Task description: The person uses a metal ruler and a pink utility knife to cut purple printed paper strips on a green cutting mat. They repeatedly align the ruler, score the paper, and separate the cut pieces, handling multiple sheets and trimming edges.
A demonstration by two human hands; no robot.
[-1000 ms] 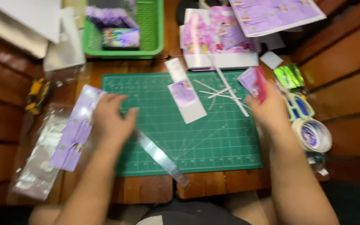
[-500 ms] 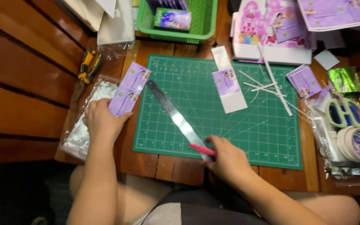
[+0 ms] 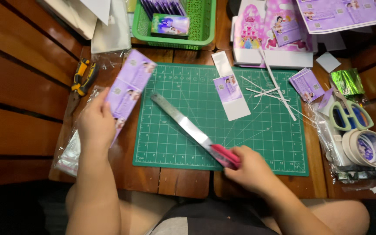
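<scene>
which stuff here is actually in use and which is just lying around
In use: purple printed strip in left hand; metal ruler and pink cutter at right hand; green cutting mat.
Lying about: scissors, tape rolls, green basket, yellow pliers.

Beyond your mat you had a green basket (image 3: 205,26) at the top, scissors (image 3: 347,115) beside tape rolls (image 3: 368,148), and a yellow-black cutter (image 3: 82,77) at the left.

I see a green cutting mat (image 3: 257,130) w/ white grid lines on the dark brown wood table (image 3: 31,91). Purple printed strip (image 3: 129,89) at the mat's left edge. Ruler (image 3: 181,122) is silver, cutter (image 3: 225,156) pink-red. Green basket (image 3: 205,26) at the far edge; scissors (image 3: 347,115) pale green w/ blue (right edge).
</scene>
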